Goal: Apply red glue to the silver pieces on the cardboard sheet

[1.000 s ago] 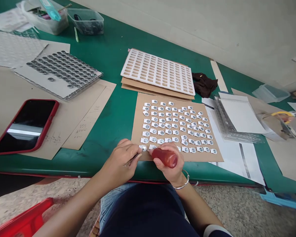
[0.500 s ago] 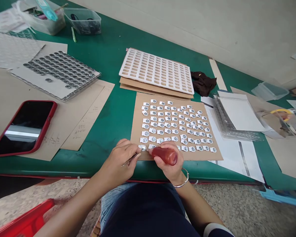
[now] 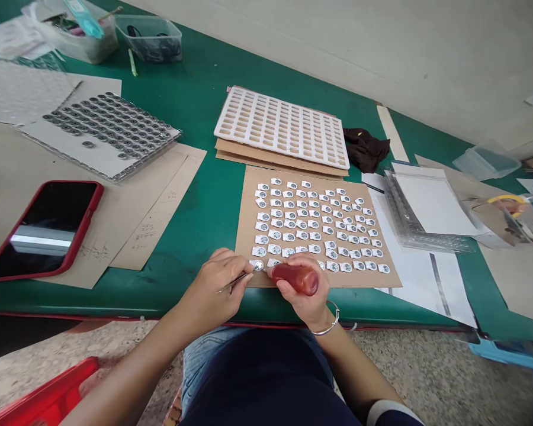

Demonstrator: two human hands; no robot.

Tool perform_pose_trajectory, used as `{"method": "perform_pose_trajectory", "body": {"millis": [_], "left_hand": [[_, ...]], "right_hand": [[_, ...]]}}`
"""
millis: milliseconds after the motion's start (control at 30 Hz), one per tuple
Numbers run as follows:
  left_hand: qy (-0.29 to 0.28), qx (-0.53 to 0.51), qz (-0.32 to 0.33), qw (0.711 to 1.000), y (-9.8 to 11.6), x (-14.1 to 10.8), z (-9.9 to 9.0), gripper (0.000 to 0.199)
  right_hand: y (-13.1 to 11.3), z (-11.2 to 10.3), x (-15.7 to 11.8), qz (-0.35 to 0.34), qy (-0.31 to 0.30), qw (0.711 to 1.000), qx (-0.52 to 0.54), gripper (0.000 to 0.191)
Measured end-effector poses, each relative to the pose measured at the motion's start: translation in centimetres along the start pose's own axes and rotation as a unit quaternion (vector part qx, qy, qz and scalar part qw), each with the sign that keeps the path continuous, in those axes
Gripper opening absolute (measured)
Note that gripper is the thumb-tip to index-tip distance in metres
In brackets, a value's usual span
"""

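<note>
White, round-printed tab (image 3: 258,265) needs light, steady contact between the left hand (image 3: 215,287), pinching a slim metal tool (image 3: 233,283), and right hand (image 3: 310,305), curled around a red bottle (image 3: 296,278).

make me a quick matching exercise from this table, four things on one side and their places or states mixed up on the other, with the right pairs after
Things
1. phone
2. thin metal tool
3. tray
4. cloth

Places and states
A. white, with rows of openings
B. dark brown and crumpled
C. held in the left hand
D. lying screen up

Right pairs: 1-D, 2-C, 3-A, 4-B
</note>
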State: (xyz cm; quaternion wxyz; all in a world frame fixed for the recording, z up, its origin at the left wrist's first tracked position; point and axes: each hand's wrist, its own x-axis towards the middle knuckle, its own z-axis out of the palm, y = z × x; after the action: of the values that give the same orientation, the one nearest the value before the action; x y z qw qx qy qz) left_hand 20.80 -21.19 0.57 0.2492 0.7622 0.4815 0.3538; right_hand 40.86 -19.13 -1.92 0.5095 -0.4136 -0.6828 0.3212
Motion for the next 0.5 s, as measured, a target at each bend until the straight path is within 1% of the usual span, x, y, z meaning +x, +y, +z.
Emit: {"method": "perform_pose_trajectory", "body": {"millis": [200,500], "left_hand": [[0.006,-0.003,-0.003,1.000,-0.02,0.07,-0.08,0.015],[0.006,0.002,-0.026,1.000,-0.40,-0.07,-0.03,0.010]], "right_hand": [[0.07,0.09,-0.02,0.001,-0.004,1.000,0.021,0.033],[0.11,0.21,0.12,0.005,-0.021,0.999,0.047,0.036]]}}
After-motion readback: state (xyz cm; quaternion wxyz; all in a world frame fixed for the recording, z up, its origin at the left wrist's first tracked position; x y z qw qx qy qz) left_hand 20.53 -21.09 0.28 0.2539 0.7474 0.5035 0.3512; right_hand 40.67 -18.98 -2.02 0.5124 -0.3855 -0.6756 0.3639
